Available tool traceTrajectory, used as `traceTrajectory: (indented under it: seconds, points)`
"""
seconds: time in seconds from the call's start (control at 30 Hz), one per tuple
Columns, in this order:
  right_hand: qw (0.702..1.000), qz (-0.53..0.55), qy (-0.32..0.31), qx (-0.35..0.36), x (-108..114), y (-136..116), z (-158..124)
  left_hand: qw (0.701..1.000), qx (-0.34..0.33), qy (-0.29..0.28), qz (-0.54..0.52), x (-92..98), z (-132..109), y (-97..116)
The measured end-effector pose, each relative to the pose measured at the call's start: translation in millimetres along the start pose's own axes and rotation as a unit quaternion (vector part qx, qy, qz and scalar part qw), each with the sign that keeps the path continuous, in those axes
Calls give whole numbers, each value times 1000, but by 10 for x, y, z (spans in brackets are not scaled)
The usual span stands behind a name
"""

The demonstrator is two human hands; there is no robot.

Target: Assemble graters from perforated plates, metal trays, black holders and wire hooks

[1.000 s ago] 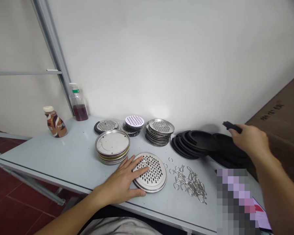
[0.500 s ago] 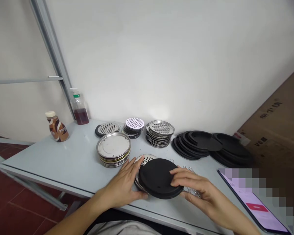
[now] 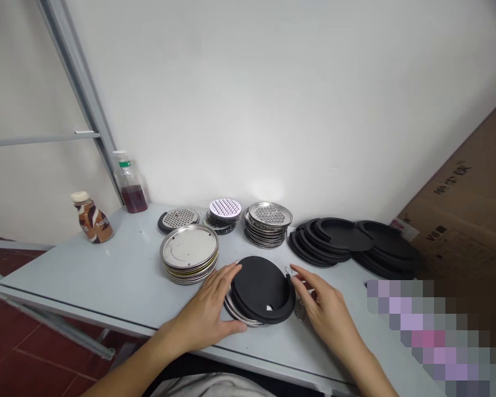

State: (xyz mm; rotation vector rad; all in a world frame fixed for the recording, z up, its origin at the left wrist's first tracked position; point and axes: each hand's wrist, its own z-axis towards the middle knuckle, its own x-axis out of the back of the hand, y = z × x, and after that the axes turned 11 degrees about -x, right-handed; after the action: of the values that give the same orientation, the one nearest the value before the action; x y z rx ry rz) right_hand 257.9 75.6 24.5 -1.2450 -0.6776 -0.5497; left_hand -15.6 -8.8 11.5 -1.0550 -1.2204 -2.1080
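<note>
A round black rubber disc [image 3: 262, 289] lies on top of a perforated steel plate [image 3: 235, 311], covering nearly all of it, near the table's front edge. My left hand [image 3: 209, 311] cups the left rim of the pair, fingers curved against the disc and thumb at the steel edge. My right hand [image 3: 324, 309] touches the disc's right rim with its fingertips, fingers slightly spread. Small metal rings [image 3: 301, 309] lie mostly hidden under my right hand.
On the grey table [image 3: 107, 275] stand a stack of solid steel plates [image 3: 189, 253], a stack of perforated plates [image 3: 268, 223], smaller perforated discs [image 3: 224, 212], black rubber rings [image 3: 347, 242], and two bottles [image 3: 90, 218] at the back left. A cardboard box [image 3: 467, 209] stands at the right.
My right hand brought a black disc from the right-hand pile and set it down over the perforated plate, which my left hand kept steady. The disc now sits centred on the plate.
</note>
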Motion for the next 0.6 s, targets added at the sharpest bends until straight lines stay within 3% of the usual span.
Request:
traceTrajectory:
  seconds: [0.23,0.4,0.5,0.6]
  points:
    - [997,-68,-4,29,-164,-175,-321,999,18,26,-7,-64,10,-36]
    - [989,-47,-18,138,-329,-135,-336,999,29,38,-18,-87,11,-45]
    - [987,-17,-25,155,-291,-128,-313,998,28,43,-21,-85,12,-36]
    - [992,25,-37,117,-161,-116,-274,998,36,46,-29,-84,18,-28]
